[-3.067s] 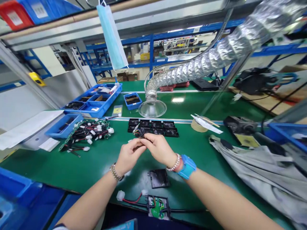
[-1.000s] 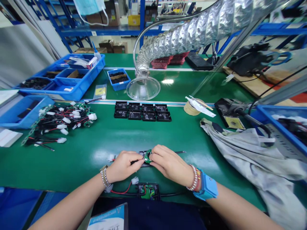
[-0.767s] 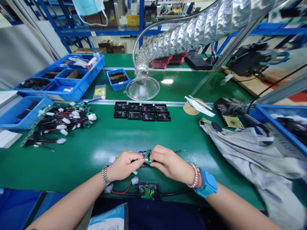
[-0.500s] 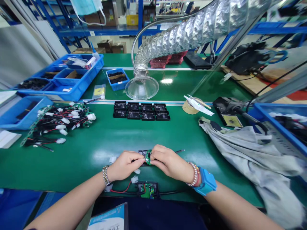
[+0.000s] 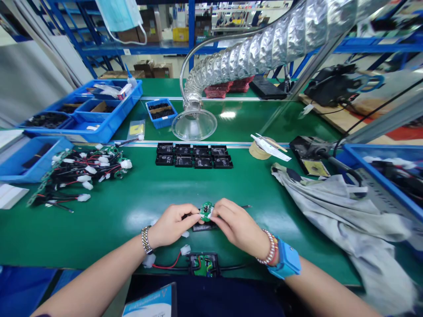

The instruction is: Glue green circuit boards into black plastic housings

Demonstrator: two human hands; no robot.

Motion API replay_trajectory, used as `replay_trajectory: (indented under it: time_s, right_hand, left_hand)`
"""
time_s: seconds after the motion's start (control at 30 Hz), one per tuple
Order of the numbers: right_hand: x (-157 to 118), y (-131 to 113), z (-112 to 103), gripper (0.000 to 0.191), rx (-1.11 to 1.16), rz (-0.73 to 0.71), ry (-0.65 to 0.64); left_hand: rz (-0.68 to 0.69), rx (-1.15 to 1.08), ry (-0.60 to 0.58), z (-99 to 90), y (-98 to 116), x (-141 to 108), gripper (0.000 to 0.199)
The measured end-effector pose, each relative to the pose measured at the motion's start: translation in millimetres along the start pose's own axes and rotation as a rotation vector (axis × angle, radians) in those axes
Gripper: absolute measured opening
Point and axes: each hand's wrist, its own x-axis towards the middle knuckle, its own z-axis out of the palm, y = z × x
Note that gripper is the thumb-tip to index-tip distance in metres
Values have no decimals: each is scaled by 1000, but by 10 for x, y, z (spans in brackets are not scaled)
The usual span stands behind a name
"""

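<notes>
"What lies leftmost on the green bench (image 5: 148,182)?"

"A heap of wired circuit boards (image 5: 87,169). Then comes the left hand (image 5: 176,223), thumb and forefinger pinched nearly together on the left edge of a green circuit board (image 5: 206,211)."

"And around that board?"

"It's held between the hands, just above a black plastic case (image 5: 203,227). Eight similar cases (image 5: 201,162) sit farther back in two tight rows, probably so each is easy to reach. A wired case (image 5: 204,264) lies nearest the person, perhaps as a pattern to compare with."

"What of the right side?"

"The right hand (image 5: 239,229) pinches the opposite edge, fingertips almost meeting. A rumpled grey cloth (image 5: 317,211) lies farther right."

"Why hold it by the edges?"

"I'd judge it leaves the components uncovered and lets both hands steady the tilt."

"Which way does it point?"

"Its component face is turned up toward the person. The long axis seems to run near to far, but fingertips cover both sides, so I can't be sure."
</notes>
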Motion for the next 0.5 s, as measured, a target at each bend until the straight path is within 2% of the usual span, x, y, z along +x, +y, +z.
replay_trajectory:
  time_s: [0.1,0.17,0.3,0.5]
  right_hand:
    - [9,-52,-55,14,67,98,217]
    - [41,-92,-77,14,84,132,288]
    - [147,-156,-82,18,117,181,352]
    - [237,-193,-62,20,142,214,425]
  left_hand:
    - [84,87,149,-36,90,7,24]
    - [166,107,233,-47,161,23,23]
    - [323,141,336,-5,249,58,19]
    - [501,324,485,100,204,81,17]
